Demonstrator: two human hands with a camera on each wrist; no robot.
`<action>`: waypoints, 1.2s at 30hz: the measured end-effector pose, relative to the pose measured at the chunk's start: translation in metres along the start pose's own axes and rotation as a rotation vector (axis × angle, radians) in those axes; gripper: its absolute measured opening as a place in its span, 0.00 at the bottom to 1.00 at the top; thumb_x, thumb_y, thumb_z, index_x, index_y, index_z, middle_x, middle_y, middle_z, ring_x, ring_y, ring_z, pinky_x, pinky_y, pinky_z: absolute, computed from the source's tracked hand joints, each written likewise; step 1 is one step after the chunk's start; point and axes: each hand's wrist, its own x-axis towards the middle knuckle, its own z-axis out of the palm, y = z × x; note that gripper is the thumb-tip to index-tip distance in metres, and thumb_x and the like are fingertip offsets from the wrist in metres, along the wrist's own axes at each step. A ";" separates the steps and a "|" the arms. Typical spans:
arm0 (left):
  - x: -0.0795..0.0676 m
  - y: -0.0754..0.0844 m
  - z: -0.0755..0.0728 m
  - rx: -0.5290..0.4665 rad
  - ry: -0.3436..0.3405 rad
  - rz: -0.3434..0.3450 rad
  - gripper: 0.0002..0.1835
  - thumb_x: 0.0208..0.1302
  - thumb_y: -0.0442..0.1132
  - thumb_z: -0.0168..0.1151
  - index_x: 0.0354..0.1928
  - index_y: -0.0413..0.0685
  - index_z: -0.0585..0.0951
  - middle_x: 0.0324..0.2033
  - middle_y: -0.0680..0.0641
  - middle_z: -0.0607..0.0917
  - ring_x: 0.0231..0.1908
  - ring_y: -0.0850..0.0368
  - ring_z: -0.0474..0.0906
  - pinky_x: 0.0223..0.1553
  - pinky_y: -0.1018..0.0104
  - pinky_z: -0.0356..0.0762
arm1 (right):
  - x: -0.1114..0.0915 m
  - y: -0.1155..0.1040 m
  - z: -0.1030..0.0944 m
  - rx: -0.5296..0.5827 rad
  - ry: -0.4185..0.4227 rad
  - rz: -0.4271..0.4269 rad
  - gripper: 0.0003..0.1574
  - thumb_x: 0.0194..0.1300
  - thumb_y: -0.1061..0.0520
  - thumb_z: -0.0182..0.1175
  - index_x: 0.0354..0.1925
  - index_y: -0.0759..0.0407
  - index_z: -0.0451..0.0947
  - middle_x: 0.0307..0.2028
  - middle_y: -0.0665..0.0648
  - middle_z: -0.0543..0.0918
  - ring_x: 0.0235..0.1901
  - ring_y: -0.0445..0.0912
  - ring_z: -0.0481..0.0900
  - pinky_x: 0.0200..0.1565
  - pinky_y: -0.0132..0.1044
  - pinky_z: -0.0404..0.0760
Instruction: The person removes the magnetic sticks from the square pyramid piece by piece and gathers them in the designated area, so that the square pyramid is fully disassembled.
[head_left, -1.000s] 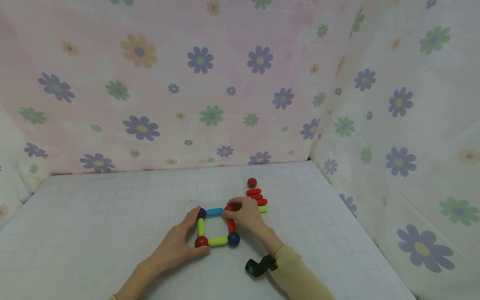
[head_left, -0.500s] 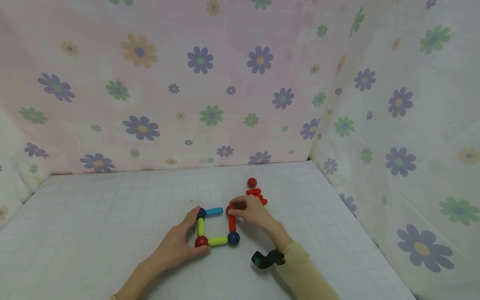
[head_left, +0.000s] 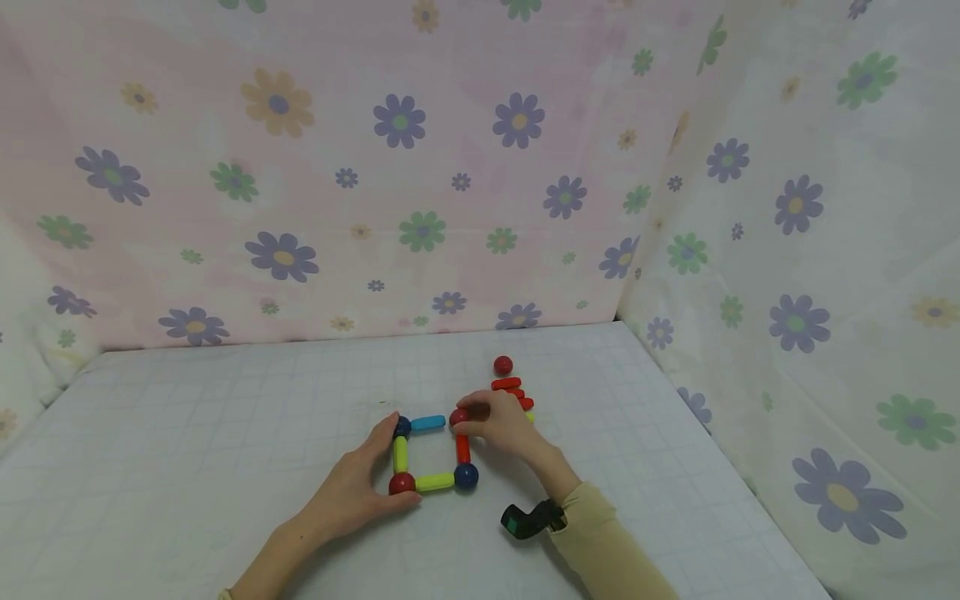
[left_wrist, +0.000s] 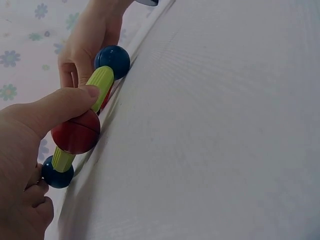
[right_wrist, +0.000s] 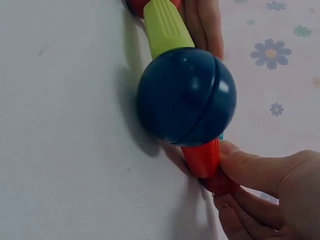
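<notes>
On the white table lies a near-square of magnetic rods and balls. Its left side is a yellow-green rod [head_left: 401, 456] between a dark blue ball [head_left: 403, 427] and a red ball [head_left: 402, 483]. My left hand [head_left: 352, 492] holds that side, thumb at the red ball, fingers at the blue one. Another yellow-green rod [head_left: 435, 482] runs along the front to a second blue ball [left_wrist: 113, 61]. From there a red rod [right_wrist: 202, 159] leads to the back-right red ball [head_left: 457, 417], which my right hand [head_left: 501, 427] pinches. A small gap separates this ball from the light blue rod [head_left: 428, 423].
Behind my right hand lie several loose red rods [head_left: 506, 383] and a partly hidden yellow-green rod [head_left: 530, 416]. A loose red ball [head_left: 503, 365] sits farther back. Flowered cloth [head_left: 420, 275] hangs behind the table. A black wrist camera [head_left: 525, 521] sticks out from my right wrist.
My right hand has shifted slightly right with the back-right red ball, and a gap has opened beside the light blue rod. My left hand has stayed in place.
</notes>
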 end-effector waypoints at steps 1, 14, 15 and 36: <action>0.000 0.000 0.000 0.000 0.000 0.001 0.61 0.48 0.62 0.77 0.80 0.55 0.52 0.78 0.46 0.57 0.76 0.42 0.55 0.70 0.38 0.62 | 0.000 0.000 0.001 0.000 0.007 0.000 0.22 0.60 0.54 0.73 0.53 0.57 0.84 0.44 0.51 0.86 0.43 0.44 0.80 0.47 0.36 0.83; 0.000 0.000 0.000 0.004 0.002 0.010 0.61 0.48 0.61 0.77 0.80 0.54 0.52 0.78 0.46 0.57 0.76 0.43 0.56 0.70 0.39 0.62 | 0.000 0.003 0.006 0.012 0.068 0.053 0.24 0.59 0.51 0.74 0.53 0.54 0.83 0.40 0.49 0.86 0.40 0.43 0.80 0.44 0.34 0.83; 0.000 0.000 0.000 0.004 0.002 0.010 0.61 0.48 0.61 0.77 0.80 0.54 0.52 0.78 0.46 0.57 0.75 0.43 0.56 0.70 0.39 0.62 | 0.001 0.003 0.006 0.014 0.068 0.054 0.24 0.58 0.51 0.74 0.52 0.54 0.83 0.40 0.49 0.86 0.40 0.43 0.79 0.44 0.34 0.83; -0.001 0.000 0.000 -0.004 0.011 0.008 0.61 0.48 0.61 0.77 0.79 0.54 0.53 0.77 0.47 0.58 0.76 0.43 0.56 0.69 0.39 0.63 | 0.002 0.002 0.001 0.077 0.111 0.029 0.24 0.61 0.52 0.72 0.55 0.55 0.83 0.44 0.51 0.87 0.45 0.46 0.82 0.49 0.39 0.84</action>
